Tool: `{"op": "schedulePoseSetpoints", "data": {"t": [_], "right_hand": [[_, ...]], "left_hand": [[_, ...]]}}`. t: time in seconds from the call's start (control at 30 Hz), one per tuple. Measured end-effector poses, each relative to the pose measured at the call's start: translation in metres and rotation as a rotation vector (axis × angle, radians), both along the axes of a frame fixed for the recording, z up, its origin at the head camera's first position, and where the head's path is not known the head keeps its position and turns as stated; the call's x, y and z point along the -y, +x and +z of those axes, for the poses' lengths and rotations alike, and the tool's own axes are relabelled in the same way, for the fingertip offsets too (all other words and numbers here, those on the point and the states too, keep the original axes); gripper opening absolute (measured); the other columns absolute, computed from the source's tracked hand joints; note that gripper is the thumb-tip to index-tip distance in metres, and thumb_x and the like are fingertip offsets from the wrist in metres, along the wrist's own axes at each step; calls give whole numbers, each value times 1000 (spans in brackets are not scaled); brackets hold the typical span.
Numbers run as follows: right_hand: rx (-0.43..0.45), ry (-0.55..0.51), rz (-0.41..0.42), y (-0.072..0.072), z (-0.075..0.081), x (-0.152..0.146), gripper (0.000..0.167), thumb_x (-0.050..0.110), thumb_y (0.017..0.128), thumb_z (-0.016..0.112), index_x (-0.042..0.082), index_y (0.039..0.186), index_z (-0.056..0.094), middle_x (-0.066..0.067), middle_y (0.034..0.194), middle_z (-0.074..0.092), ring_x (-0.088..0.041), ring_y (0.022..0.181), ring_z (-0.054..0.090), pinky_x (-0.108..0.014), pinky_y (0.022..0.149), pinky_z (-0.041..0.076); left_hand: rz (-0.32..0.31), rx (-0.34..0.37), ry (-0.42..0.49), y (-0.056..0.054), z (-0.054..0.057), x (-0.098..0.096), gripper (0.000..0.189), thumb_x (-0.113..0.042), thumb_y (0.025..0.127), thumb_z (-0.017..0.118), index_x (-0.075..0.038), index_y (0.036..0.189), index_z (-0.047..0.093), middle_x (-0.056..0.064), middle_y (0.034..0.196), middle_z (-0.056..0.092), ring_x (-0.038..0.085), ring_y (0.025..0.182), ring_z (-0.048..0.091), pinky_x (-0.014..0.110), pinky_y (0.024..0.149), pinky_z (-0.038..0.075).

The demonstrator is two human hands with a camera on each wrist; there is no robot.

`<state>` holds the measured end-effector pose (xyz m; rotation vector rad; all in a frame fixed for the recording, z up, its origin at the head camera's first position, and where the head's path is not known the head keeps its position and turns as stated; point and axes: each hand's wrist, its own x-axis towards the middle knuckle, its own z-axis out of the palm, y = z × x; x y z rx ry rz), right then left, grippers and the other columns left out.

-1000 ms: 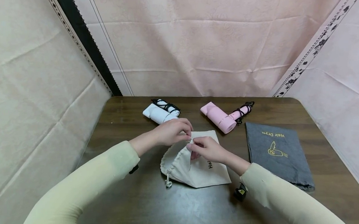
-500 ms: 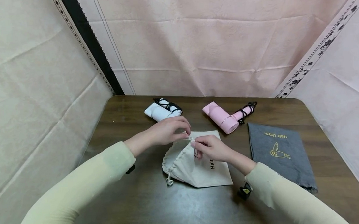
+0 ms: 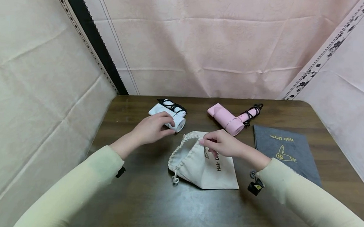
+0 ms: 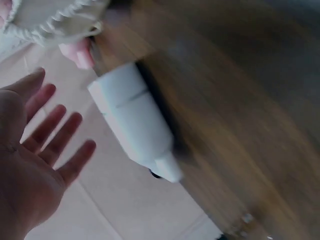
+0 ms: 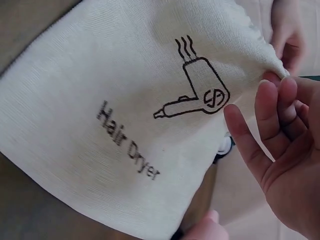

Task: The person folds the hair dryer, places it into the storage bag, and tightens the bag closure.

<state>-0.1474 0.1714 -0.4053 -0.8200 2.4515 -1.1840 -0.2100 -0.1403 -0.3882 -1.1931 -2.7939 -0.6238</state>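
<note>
A cream drawstring bag [image 3: 196, 169] printed "Hair Dryer" lies on the table, its gathered mouth gaping toward the left. My right hand [image 3: 223, 143] pinches the rim of that mouth; the right wrist view shows thumb and fingertips [image 5: 267, 90] closed on the cloth edge. My left hand [image 3: 152, 128] is off the bag, over the near side of a white hair dryer [image 3: 179, 122], which it partly covers in the head view. In the left wrist view the left hand [image 4: 45, 145] has its fingers spread, apart from the white hair dryer [image 4: 135, 115].
A pink hair dryer [image 3: 227, 120] with its black cord wound round the handle lies behind the bag. To the right is a flat dark grey bag [image 3: 287, 156] with gold "Hair Dryer" print. Pale cloth [image 3: 197, 42] hangs behind the wooden table [image 3: 137, 202].
My left hand has let go of the bag's rim and moved left toward the white hair dryer. The right hand keeps its pinch on the rim, and the bag's mouth shows wider.
</note>
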Motion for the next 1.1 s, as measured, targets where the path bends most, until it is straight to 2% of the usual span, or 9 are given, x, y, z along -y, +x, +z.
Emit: {"op": "schedulePoseSetpoints", "data": {"t": [0.23, 0.33, 0.43, 0.53, 0.67, 0.83, 0.97, 1.03, 1.1], "right_hand": [[-37, 86, 4, 0, 15, -6, 37, 33, 111, 60, 21, 76, 62, 7, 55, 54, -11, 49, 48, -27, 52, 41], [-61, 101, 16, 0, 15, -7, 39, 33, 112, 59, 20, 75, 61, 8, 54, 53, -10, 48, 48, -27, 52, 41], [-79, 100, 15, 1, 12, -8, 40, 32, 112, 59, 19, 74, 61, 8, 54, 53, -10, 48, 48, -27, 52, 41], [-82, 87, 8, 2, 9, -9, 38, 30, 112, 59, 19, 76, 61, 8, 54, 52, -9, 47, 48, -26, 51, 40], [-81, 65, 5, 4, 3, -10, 34, 28, 111, 60, 21, 78, 63, 10, 56, 54, -9, 50, 51, -26, 52, 41], [-86, 42, 17, 5, -3, -9, 34, 27, 111, 61, 12, 80, 67, 10, 61, 60, -13, 58, 59, -26, 55, 45], [-94, 37, 20, 5, -4, -9, 35, 27, 111, 61, 10, 81, 68, 10, 64, 62, -22, 61, 63, -25, 57, 46], [-95, 37, 22, 5, -5, -9, 34, 27, 111, 60, 13, 81, 69, 10, 64, 63, -26, 63, 63, -25, 57, 45], [-92, 36, 24, 5, -5, -9, 33, 27, 111, 60, 16, 81, 69, 11, 65, 64, -25, 64, 64, -25, 57, 45]], "left_hand": [[268, 28, -70, -8, -11, 19, 46, -33, 101, 76, -5, 137, 70, 18, 138, 65, 38, 118, 69, 56, 94, 58], [374, 68, -64, -9, -15, 17, 56, -37, 103, 73, -2, 145, 63, 25, 145, 61, 44, 125, 65, 61, 98, 56], [440, 112, -47, -9, -20, 9, 64, -41, 103, 71, 0, 150, 58, 28, 148, 58, 46, 130, 62, 61, 102, 54], [467, 129, -32, -8, -24, -4, 69, -44, 102, 71, 1, 152, 54, 30, 147, 58, 47, 131, 61, 61, 104, 53], [485, 112, -26, -9, -31, -21, 76, -47, 103, 68, 4, 156, 48, 33, 144, 59, 47, 130, 61, 60, 104, 53], [524, 98, -49, -13, -37, -37, 82, -51, 105, 64, 5, 160, 41, 37, 155, 47, 48, 139, 55, 58, 108, 52], [541, 92, -55, -15, -40, -47, 80, -51, 105, 63, 2, 162, 41, 40, 159, 39, 49, 147, 45, 58, 111, 50], [545, 81, -63, -15, -41, -50, 77, -51, 106, 62, -1, 162, 43, 40, 160, 38, 50, 149, 42, 58, 112, 50], [546, 66, -72, -15, -44, -52, 74, -49, 106, 63, -3, 161, 45, 41, 160, 36, 52, 150, 39, 59, 112, 49]]}}
